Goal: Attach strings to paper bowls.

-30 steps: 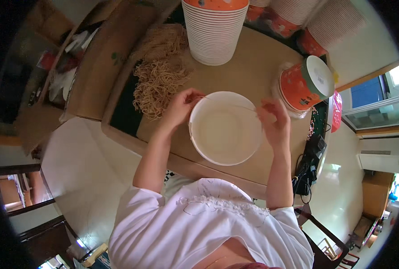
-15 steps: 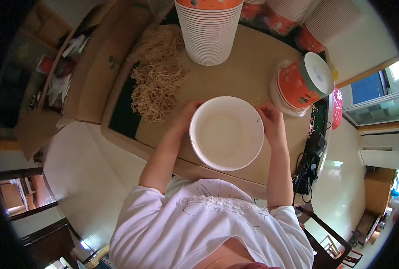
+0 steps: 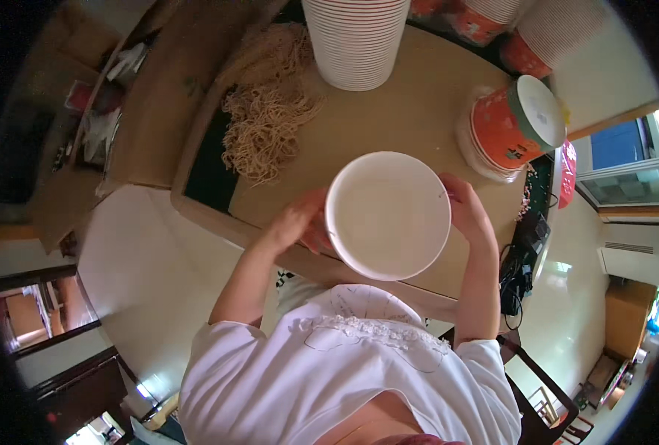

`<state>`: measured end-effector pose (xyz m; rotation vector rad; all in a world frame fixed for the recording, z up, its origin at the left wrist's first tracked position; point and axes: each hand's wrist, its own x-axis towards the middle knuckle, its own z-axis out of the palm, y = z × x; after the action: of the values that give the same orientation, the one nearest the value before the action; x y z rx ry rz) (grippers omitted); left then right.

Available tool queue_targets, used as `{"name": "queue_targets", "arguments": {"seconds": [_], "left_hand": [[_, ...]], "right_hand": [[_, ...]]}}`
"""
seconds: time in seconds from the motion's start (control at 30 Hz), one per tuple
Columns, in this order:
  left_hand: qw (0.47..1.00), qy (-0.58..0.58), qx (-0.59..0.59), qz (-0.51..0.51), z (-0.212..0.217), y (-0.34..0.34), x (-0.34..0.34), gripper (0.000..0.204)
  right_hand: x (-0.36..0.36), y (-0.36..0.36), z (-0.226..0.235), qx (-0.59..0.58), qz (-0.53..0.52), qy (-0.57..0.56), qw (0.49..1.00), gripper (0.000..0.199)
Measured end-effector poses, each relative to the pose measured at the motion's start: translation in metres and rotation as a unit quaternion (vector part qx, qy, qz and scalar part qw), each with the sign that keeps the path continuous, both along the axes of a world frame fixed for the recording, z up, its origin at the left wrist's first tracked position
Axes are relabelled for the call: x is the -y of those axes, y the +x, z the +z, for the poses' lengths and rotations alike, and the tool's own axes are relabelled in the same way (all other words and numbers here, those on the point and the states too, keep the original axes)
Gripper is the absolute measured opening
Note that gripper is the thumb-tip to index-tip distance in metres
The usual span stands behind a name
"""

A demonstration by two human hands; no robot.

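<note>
A white paper bucket (image 3: 389,215) is held up in front of me, its open mouth facing me and its inside bare. My left hand (image 3: 303,222) is against its left side, with the fingers partly hidden behind the wall. My right hand (image 3: 466,208) pinches the right side by the rim, where a small dark mark shows on the inner wall. To the far left on the table lies a tangled heap of thin beige cords (image 3: 266,133). A tall stack of nested white paper buckets (image 3: 355,44) stands beyond the held one.
An orange paper bucket (image 3: 511,126) rests bottom up at the right, partly in clear plastic. More stacks (image 3: 559,37) stand at the back right. Small pink bits (image 3: 524,204) and black cables (image 3: 513,271) lie along the right edge. Cardboard (image 3: 344,133) covers the tabletop.
The bucket sits slightly further right in view. My left hand has slid down its left side, while my right hand stays at the rim. The view has shifted a little.
</note>
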<state>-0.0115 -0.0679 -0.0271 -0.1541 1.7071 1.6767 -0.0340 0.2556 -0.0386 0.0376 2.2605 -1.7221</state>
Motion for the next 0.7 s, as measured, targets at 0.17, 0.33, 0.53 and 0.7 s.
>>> {"name": "queue_targets", "arguments": {"seconds": [0.17,0.33,0.53,0.7], "left_hand": [[0.998,0.042,0.04,-0.018,0.001,0.018,-0.013,0.052],[0.993,0.031,-0.116,0.022,0.022,0.016,-0.035,0.045],[0.882,0.024,-0.465,0.065,0.065,-0.05,-0.1,0.04],[0.763,0.037,-0.645,0.017,0.132,-0.138,-0.172,0.042]], "right_hand": [[-0.009,0.019,-0.012,0.132,0.009,-0.184,0.974,0.03],[0.0,0.025,0.037,0.032,-0.037,-0.088,0.995,0.036],[-0.023,0.019,0.122,-0.198,-0.11,-0.113,0.967,0.055],[-0.074,-0.019,0.156,-0.502,-0.195,0.131,0.833,0.045]]}}
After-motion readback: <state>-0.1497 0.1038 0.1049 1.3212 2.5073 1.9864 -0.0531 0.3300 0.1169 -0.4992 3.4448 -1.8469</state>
